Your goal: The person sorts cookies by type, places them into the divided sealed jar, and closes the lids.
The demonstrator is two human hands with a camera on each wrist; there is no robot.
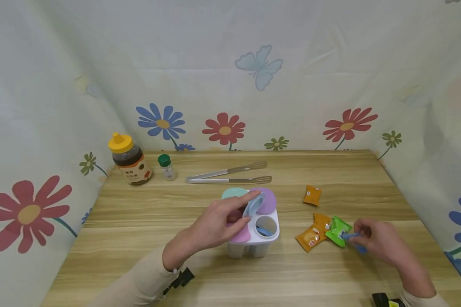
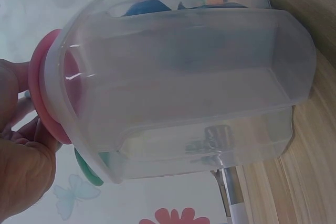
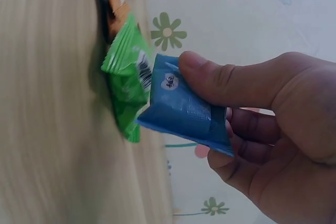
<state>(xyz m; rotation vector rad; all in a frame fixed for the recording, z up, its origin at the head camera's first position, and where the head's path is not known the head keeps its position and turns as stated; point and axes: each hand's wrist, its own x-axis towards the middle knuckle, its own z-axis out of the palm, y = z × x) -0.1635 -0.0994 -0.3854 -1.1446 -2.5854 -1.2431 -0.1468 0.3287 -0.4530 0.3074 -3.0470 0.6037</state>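
Observation:
A white, clear-bodied storage box (image 1: 259,244) with several round colored lids stands mid-table. My left hand (image 1: 217,219) holds its light blue lid (image 1: 255,205) tilted up between thumb and forefinger. Under that lid the round opening shows, with something blue (image 1: 264,231) inside. The pink lid (image 1: 241,234), purple lid (image 1: 268,200) and mint lid (image 1: 234,192) lie flat over their compartments. Over at the right, my right hand (image 1: 384,241) pinches a small blue snack packet (image 3: 181,103) between thumb and fingers. Right beside it lies a green packet (image 1: 339,231).
Orange packets (image 1: 309,238) lie left of the green one, and another orange packet (image 1: 312,195) sits farther back. Metal tongs (image 1: 226,176) lie spread behind the box. A yellow-capped jar (image 1: 132,164) and a green-capped shaker (image 1: 167,168) stand at the back left.

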